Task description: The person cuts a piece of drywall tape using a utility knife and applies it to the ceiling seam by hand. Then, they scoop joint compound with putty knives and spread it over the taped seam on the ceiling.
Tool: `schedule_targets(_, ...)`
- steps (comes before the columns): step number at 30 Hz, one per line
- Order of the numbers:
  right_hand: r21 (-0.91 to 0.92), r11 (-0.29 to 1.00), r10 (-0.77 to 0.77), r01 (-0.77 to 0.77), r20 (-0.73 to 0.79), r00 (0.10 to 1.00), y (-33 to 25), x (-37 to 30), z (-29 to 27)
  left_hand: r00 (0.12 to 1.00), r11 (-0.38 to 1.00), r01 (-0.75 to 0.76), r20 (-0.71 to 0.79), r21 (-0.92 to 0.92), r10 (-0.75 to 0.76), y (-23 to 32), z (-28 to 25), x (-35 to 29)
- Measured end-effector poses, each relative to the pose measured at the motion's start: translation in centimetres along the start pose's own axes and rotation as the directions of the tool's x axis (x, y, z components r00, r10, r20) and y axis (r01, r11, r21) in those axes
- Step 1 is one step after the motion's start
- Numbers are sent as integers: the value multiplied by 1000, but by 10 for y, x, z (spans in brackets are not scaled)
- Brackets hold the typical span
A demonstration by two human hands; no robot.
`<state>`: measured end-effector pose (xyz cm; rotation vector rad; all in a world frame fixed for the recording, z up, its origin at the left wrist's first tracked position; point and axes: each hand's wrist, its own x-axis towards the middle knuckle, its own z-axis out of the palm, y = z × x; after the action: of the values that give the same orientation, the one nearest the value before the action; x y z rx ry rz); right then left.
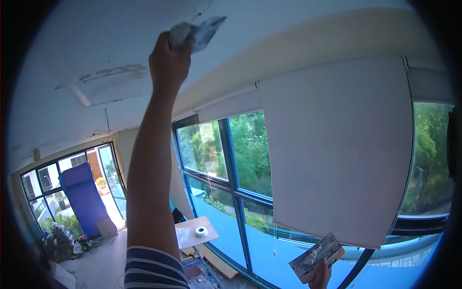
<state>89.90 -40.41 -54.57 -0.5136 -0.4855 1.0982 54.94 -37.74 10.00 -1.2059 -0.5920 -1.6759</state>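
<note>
My left hand (170, 65) is raised high toward the white ceiling (120, 29), closed around a putty knife (208, 33). Its metal blade is smeared and blurred, close to the ceiling; whether it touches, I cannot tell. A striped sleeve (155, 269) covers the lower end of that arm. Low at the right, my right hand (319, 278) grips a broad steel trowel (315, 256), tilted, with pale filler streaked over its flat blade. Most of this hand is cut off by the lower edge.
A rough patch (115, 72) and hanging wires (108, 120) mark the ceiling at left. A roller blind (337, 149) covers part of the tall windows (250, 149). Below stand a small board (211, 231) with a tape roll (201, 231) and planks (219, 260). A purple panel (84, 197) leans by the far doorway.
</note>
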Motion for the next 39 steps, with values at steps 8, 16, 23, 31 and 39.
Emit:
schedule_targets(8, 9, 1000, -10, 11, -77, 997, -3, -1, -7, 992, 969, -122, 14, 213, 122, -12, 37, 89)
schedule_targets(16, -3, 999, -41, 41, -70, 997, -7, -9, -18, 991, 936, -60, -95, 348, 98, -12, 24, 106)
schedule_targets(23, -146, 989, -14, -8, -154, 988, -9, -23, -20, 949, 957, -19, -296, 290, 109, -29, -15, 80)
schedule_targets(31, -40, 999, 27, -31, -95, 995, 2, -14, -16, 696, 472, -707, 400, 527, 596, -16, 27, 88)
schedule_targets(39, 48, 994, 101, -96, -115, 988, 13, -18, -20, 754, 535, -654, 403, 534, 519, 81, 2, 116)
